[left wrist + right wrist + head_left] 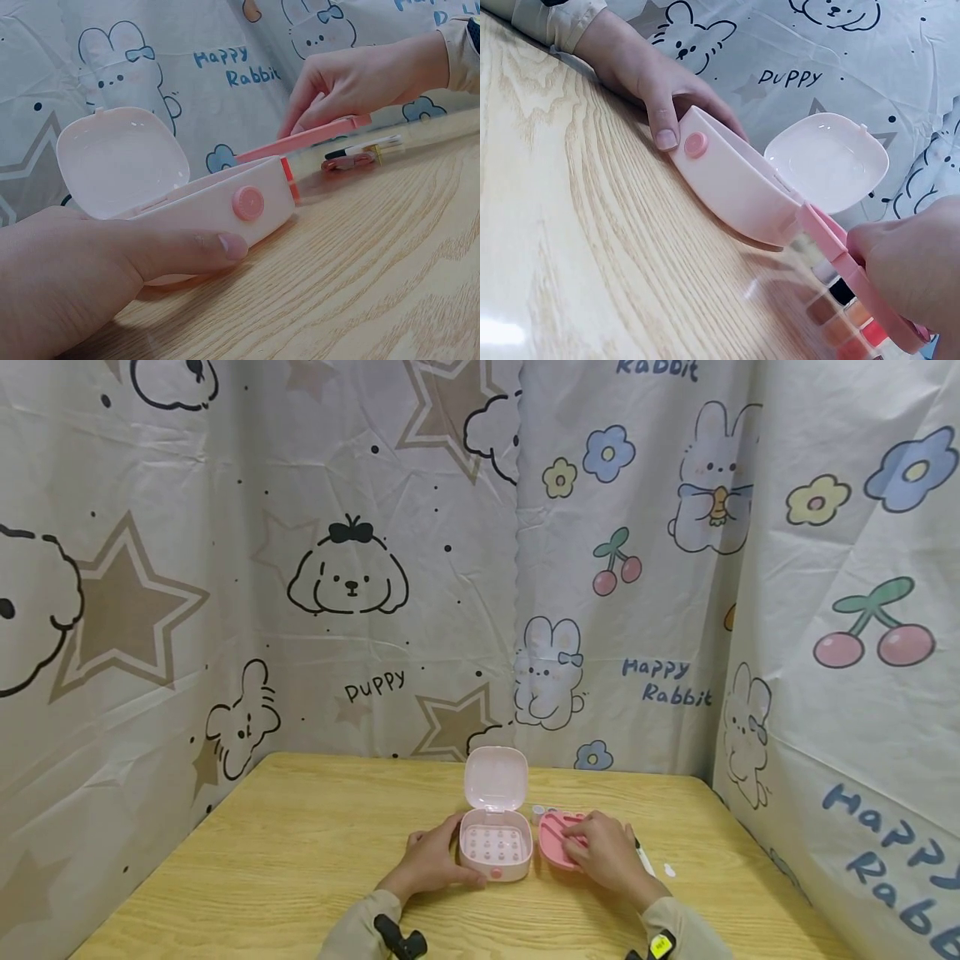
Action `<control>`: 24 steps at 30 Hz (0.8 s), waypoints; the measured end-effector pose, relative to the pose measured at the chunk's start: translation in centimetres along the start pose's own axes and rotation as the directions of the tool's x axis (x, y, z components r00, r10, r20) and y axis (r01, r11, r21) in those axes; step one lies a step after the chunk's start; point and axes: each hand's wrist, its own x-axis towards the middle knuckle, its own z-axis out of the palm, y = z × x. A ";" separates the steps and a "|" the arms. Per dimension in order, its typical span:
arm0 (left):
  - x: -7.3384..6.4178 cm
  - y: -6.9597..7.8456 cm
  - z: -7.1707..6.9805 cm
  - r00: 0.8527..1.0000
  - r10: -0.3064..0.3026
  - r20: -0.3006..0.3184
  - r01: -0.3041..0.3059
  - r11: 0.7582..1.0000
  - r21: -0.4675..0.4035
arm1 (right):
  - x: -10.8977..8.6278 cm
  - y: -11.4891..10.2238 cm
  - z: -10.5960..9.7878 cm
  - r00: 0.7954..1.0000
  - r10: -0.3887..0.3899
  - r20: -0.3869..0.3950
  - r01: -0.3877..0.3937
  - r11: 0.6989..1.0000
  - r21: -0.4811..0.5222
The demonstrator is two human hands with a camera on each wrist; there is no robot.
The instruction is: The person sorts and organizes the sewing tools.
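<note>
A pale pink box (517, 872) stands on the table with its lid (496, 779) raised at the back. Small raised bumps cover its floor, and a round pink button (248, 202) sits on the front wall. My left hand (431, 862) grips the box's left side, thumb along the front. Just right of the box, a darker pink divided tray (552, 839) is pinched by my right hand (609, 850), fingertips inside it. In the left wrist view the tray (322, 137) is tilted and raised above the table, its left edge close to the box's right rim.
A palette of coloured squares (838, 322) lies under the tray. Right of my right hand are a slim black-and-white pen-like stick (643, 857) and a small white piece (669, 870). Little round items (538, 811) stand behind the tray. Printed curtains (360, 652) border the wooden table (300, 827).
</note>
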 end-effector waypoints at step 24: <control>0.1 0.1 -0.1 1.000 -0.004 0.010 0.004 1.000 -0.004 | -0.8 0.6 2.6 0.999 -0.050 -0.014 0.050 0.999 -0.003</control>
